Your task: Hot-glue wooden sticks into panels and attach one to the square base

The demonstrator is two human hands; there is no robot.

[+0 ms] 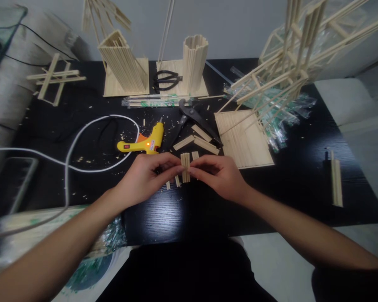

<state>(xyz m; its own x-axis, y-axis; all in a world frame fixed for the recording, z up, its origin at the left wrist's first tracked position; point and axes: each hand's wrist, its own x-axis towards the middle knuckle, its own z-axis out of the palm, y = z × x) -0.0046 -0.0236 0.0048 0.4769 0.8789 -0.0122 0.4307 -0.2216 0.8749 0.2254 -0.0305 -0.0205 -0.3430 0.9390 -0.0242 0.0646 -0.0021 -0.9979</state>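
While both hands, the left hand point(145, 176) and right hand point(219, 173), pinch a short bundle of pale flat wooden sticks point(185, 167) at frame centre above the glossy black surface point(164, 218), a yellow plastic glue gun point(143, 142) lies just beyond; no writing is legible

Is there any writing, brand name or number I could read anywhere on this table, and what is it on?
None can be read.
The green print on the clear plastic wrappers is too blurred to make out.
The yellow glue gun shows only a lit spot and a red switch, no legible label.
The small bundle of wooden sticks pinched between the left hand and right hand is bare wood.
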